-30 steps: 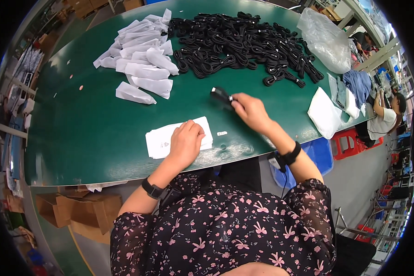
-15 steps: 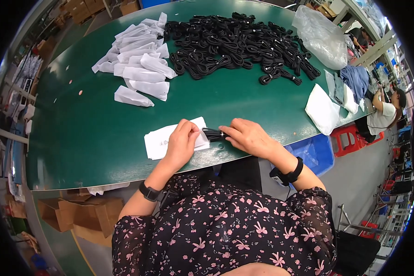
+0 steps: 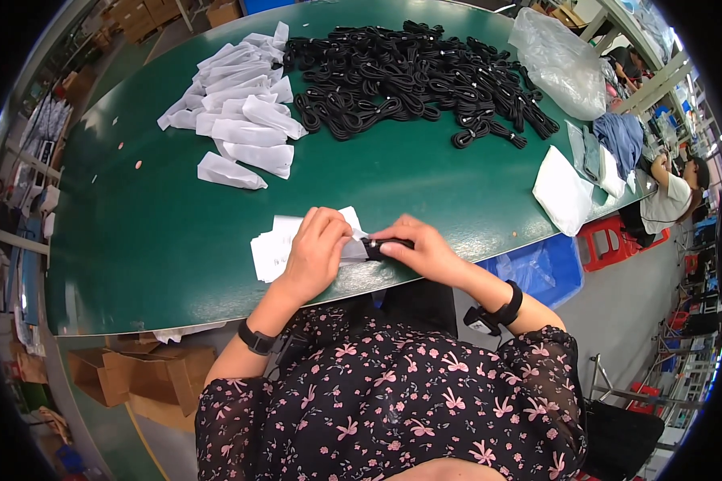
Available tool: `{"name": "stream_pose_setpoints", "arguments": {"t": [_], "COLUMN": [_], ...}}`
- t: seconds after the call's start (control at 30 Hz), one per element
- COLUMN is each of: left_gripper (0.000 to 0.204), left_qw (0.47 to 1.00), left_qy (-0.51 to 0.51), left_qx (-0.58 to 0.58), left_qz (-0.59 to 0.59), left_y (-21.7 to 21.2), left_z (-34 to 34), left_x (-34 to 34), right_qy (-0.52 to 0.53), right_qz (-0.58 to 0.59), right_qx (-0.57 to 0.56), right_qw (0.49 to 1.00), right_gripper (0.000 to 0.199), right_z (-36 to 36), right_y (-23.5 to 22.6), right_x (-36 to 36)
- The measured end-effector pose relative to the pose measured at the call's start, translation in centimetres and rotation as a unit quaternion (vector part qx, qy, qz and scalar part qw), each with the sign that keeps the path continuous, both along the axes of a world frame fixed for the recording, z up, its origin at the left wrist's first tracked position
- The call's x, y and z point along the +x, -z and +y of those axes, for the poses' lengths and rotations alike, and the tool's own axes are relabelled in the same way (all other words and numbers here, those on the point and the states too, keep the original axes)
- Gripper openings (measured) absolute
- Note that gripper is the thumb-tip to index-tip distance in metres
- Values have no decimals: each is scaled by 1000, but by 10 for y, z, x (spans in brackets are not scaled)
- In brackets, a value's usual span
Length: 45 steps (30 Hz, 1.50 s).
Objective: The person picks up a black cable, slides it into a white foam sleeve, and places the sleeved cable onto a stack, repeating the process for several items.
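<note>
Trouble looked likeliest at the desk edge, where the left hand pinched a small white bag and the right hand gripped a coiled black cable entering it: a snagged mouth might tear.

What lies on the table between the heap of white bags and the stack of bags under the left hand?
In the head view, nothing: bare green table separates the filled white bags from the flat bag stack under the left hand.
</note>
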<state>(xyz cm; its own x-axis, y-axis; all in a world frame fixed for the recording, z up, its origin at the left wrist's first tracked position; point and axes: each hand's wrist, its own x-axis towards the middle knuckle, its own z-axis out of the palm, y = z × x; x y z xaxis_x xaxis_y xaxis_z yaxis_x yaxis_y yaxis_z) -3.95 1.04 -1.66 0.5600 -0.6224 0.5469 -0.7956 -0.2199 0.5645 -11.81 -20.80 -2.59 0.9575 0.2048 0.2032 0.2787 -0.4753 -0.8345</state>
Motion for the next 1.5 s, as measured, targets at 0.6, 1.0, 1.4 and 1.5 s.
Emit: {"name": "stream_pose_setpoints", "arguments": {"t": [0.6, 1.0, 1.4, 1.5], "left_gripper": [6, 17, 14, 14], "left_qw": [978, 785, 996, 992], "left_qy": [54, 16, -53, -69], "left_qx": [-68, -417, 76, 98], "left_qz": [190, 459, 10, 26], "left_y": [-18, -36, 27, 31], "left_z": [-4, 40, -7, -7], "left_x": [32, 104, -4, -8], "right_qy": [-10, 411, 319, 187], "right_qz": [-172, -44, -77, 34], "right_qx": [-24, -332, -225, 22], "right_qw": [985, 848, 918, 982], "right_gripper": [36, 36, 34, 40], "right_z": [9, -119, -142, -87], "right_y": [-43, -15, 34, 11], "right_x": [39, 104, 68, 39]}}
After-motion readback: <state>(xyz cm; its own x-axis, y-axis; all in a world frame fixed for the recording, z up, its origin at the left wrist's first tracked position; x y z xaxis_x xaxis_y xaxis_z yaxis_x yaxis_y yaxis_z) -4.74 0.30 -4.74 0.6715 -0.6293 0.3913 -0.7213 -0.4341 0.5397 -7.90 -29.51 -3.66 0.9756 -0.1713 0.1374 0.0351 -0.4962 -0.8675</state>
